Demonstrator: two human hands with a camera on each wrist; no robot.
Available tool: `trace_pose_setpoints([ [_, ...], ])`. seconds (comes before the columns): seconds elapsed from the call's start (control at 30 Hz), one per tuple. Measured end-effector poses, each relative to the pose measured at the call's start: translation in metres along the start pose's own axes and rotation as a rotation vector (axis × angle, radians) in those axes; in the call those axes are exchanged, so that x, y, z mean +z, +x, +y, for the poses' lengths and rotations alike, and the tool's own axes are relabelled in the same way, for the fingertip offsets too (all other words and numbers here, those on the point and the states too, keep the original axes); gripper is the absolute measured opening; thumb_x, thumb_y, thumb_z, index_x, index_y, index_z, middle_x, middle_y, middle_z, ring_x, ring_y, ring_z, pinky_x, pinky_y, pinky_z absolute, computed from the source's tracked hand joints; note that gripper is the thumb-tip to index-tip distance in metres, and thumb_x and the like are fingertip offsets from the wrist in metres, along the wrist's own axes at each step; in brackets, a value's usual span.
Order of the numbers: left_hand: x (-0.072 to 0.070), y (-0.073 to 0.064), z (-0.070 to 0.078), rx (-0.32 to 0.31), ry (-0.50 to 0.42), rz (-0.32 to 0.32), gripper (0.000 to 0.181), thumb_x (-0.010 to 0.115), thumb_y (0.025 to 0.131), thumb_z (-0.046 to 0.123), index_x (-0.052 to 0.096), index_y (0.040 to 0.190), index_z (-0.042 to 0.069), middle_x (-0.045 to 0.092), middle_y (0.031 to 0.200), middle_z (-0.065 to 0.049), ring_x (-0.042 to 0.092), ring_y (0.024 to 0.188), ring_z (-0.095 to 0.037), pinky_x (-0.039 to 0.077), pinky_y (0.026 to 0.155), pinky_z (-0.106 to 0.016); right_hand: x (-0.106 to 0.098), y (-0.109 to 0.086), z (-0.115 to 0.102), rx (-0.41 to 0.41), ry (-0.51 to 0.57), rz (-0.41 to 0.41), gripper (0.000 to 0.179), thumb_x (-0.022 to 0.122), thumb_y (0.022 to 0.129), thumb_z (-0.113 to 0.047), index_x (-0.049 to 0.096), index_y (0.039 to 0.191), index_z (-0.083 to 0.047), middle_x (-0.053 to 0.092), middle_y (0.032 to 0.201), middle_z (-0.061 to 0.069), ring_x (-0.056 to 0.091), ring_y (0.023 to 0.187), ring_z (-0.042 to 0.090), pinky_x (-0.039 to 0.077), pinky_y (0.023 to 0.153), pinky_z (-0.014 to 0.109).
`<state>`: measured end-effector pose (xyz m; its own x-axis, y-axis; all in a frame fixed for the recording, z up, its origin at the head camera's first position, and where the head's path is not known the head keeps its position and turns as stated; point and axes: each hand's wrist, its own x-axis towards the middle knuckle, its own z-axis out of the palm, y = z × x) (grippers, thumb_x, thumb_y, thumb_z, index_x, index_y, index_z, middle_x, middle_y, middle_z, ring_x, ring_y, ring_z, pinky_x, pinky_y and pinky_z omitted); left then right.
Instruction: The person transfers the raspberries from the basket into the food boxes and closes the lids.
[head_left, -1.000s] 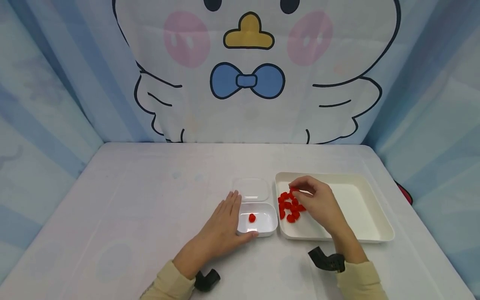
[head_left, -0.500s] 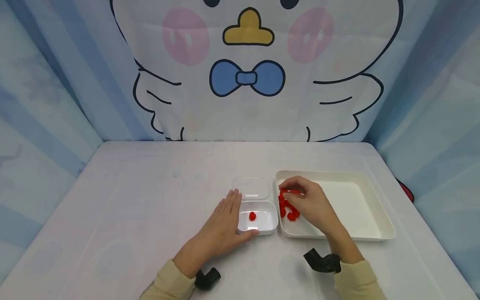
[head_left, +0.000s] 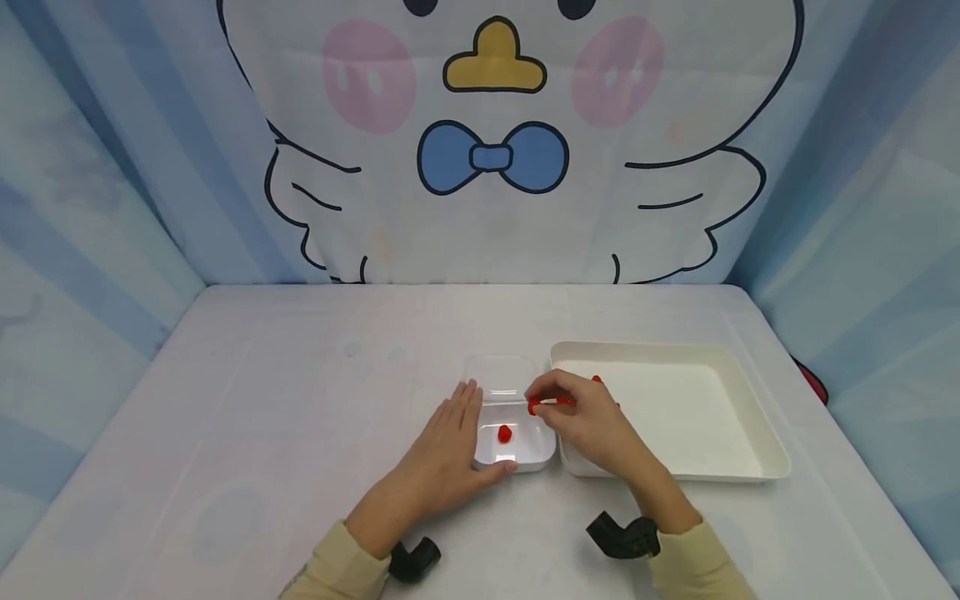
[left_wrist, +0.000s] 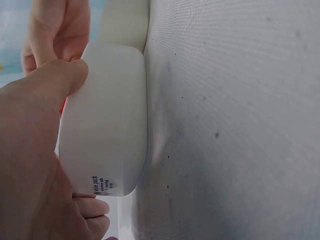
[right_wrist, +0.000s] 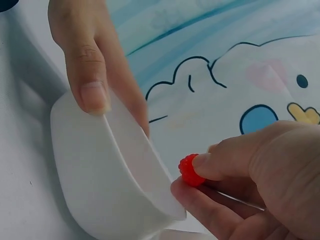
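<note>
In the head view, a small white plastic box point(head_left: 525, 462) with one red, bumpy raspberry-shaped piece point(head_left: 505, 434) inside stands mid-table. Along its left side lie the straight fingers of my left hand point(head_left: 438, 467), the thumb touching the near rim, as the left wrist view also shows the box wall point(left_wrist: 107, 120). My right hand point(head_left: 588, 421) hovers over the box's right edge and pinches another red raspberry point(right_wrist: 190, 171) between thumb and fingertips. Behind that hand is the tray of red raspberries, mostly hidden; one raspberry point(head_left: 597, 379) shows above the knuckles.
A shallow white tray point(head_left: 697, 417) stands directly right of the box. Behind the box lies a clear lid point(head_left: 501, 375). A cartoon-printed cloth point(head_left: 495, 233) hangs along the table's far edge, with blue curtains at both sides.
My right hand has moved left from the tray to the box's right edge, a raspberry now pinched in its fingertips. My left hand stays at the box.
</note>
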<state>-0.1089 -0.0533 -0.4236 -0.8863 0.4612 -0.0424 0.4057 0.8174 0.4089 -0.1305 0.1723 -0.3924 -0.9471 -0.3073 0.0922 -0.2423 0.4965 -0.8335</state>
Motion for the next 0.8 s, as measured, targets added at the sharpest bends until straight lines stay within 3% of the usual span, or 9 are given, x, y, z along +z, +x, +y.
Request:
trace_pose_setpoints([
  [0.33, 0.0, 0.0, -0.001, 0.015, 0.012, 0.005, 0.105, 0.055, 0.089, 0.068, 0.015, 0.156, -0.002, 0.017, 0.165, -0.017, 0.013, 0.155, -0.03, 0.021, 0.124, -0.049, 0.012, 0.0, -0.003, -0.085, -0.05, -0.047, 0.022, 0.064, 0.09, 0.003, 0.07, 0.107, -0.008, 0.072, 0.103, 0.004, 0.067, 0.098, 0.015, 0.058, 0.092, 0.03],
  [0.8, 0.0, 0.0, -0.002, 0.029, 0.01, 0.017, 0.104, 0.053, 0.09, 0.068, 0.016, 0.156, -0.003, 0.017, 0.165, -0.02, 0.014, 0.154, -0.031, 0.02, 0.124, -0.049, 0.027, -0.001, -0.007, -0.203, -0.253, -0.081, 0.022, 0.07, 0.086, 0.001, 0.07, 0.107, -0.006, 0.074, 0.099, 0.003, 0.067, 0.093, 0.014, 0.058, 0.091, 0.035],
])
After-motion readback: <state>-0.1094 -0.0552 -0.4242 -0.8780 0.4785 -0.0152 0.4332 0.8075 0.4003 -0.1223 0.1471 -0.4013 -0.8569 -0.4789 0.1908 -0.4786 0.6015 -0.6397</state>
